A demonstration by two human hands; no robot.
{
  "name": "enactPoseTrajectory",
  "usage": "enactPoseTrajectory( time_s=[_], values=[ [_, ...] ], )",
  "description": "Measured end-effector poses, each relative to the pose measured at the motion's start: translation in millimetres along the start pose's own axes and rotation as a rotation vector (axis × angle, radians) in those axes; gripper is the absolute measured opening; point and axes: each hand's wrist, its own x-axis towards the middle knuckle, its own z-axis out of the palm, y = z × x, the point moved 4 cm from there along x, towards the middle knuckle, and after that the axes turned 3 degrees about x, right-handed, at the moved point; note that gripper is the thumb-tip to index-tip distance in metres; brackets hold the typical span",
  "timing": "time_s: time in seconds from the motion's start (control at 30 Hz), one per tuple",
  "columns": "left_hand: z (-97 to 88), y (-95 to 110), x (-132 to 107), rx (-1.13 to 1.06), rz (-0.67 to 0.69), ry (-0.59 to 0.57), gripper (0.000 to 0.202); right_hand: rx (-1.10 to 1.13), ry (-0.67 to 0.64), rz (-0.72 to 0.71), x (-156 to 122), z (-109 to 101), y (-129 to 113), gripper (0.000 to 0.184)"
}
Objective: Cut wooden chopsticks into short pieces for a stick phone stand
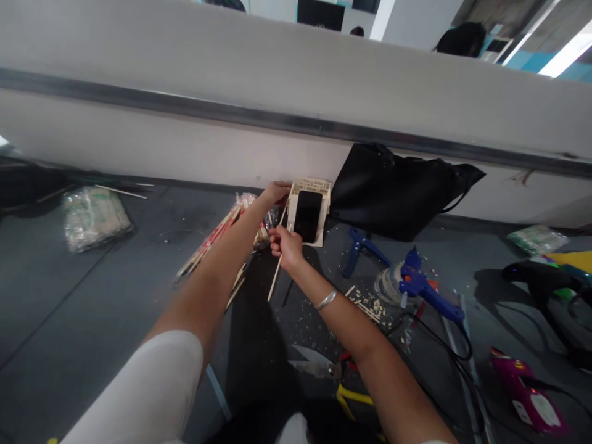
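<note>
A small stand of pale wooden sticks [319, 185] leans against the white wall, with a black phone [308, 215] resting in it. My left hand [276, 191] grips the stand's upper left edge with curled fingers. My right hand [285, 244] is closed in a pinch on a thin wooden stick [274, 285], held along the stand's left side and slanting down to the floor. A silver bangle [326, 300] sits on my right wrist.
A bundle of sticks in plastic [217, 237] lies left of the stand. A black bag [398, 197] leans on the wall. A blue glue gun [423, 287], blue clamp [361, 246], scissors [319, 365], wood scraps [370, 305] and a bag of sticks [95, 216] lie on the dark floor.
</note>
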Motion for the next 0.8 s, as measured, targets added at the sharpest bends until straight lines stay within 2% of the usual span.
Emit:
enactPoseTrajectory(
  time_s=[0.33, 0.8],
  values=[
    [-2.0, -8, 13, -0.071, 0.025, -0.01, 0.019, 0.014, -0.007, 0.024, -7, 1, -4, 0.03],
    [-1.2, -6, 19, -0.122, -0.017, -0.01, 0.007, 0.043, -0.001, 0.028, -15, 4, -9, 0.031]
  ],
)
